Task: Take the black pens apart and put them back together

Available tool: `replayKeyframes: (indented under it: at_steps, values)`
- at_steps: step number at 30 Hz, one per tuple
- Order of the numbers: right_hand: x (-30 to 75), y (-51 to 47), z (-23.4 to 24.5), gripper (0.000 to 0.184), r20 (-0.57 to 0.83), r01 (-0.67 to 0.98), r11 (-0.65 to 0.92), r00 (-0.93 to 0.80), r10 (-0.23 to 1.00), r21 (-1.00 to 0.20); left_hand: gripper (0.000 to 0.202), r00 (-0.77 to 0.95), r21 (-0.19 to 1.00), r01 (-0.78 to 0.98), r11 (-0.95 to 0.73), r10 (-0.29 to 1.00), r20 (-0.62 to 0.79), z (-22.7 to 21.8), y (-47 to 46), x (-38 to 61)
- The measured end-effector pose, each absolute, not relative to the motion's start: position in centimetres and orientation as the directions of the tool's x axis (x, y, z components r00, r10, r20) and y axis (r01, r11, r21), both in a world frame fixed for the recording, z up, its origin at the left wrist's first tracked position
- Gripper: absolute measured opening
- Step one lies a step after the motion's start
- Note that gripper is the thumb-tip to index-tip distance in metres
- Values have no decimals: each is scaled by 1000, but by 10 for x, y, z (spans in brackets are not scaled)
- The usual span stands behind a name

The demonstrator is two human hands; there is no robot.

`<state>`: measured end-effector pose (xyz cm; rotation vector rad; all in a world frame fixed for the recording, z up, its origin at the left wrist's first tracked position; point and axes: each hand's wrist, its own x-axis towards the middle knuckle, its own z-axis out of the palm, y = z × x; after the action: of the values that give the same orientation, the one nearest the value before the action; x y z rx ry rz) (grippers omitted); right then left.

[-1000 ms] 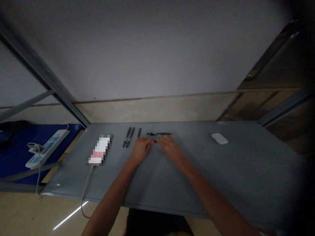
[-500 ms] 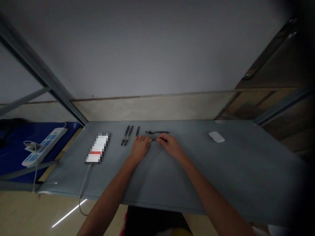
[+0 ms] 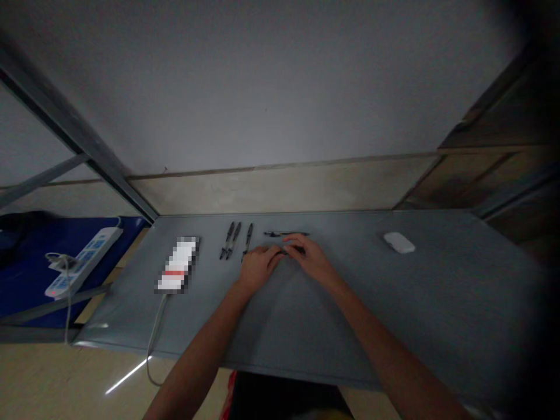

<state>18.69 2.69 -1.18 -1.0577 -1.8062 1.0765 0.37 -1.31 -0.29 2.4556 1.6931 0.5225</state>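
Black pen [image 3: 295,249] lies across the gray tabletop [image 3: 437,291], near the far edge and partly hidden under the fingers of both hands. Its exact shape cannot be confirmed at this view.

Right hand [image 3: 314,261] is curled, palm down, with its fingertips [image 3: 294,240] over the black pen. Left hand [image 3: 258,267] is also curled and palm down, and its fingers [image 3: 273,252] meet the near side of the pen's left end. The two hands stand close together, with almost no opening between them. Whether either hand has a firm hold on the pen cannot be determined.

Second pen [image 3: 286,234] lies flat just beyond the hands, roughly parallel to the table's far edge. Third pen [image 3: 248,239] lies just beyond the left hand, angled slightly. Fourth and fifth pens [image 3: 227,240] lie side by side to its left.

White computer mouse [image 3: 399,242] sits well to the right. Pixelated white box [image 3: 178,263] with a red band lies to the left, and any writing on it is unreadable. Cable [image 3: 156,326] runs from its near end over the table edge. White power strip [image 3: 83,262] rests on a blue mat [image 3: 26,291] beyond the table's left side; no label is legible.
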Motion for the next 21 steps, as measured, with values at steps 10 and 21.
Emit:
replayKeyframes:
  at_steps: [10,21]
  values:
    - [183,29,-19,27,154,280,275,-388,909,-920,32,359,170,899,-404,901,243,-7,-9,1]
    - [189,27,-9,41,156,306,301,-418,895,-903,31,341,182,904,-385,911,234,-8,-10,3]
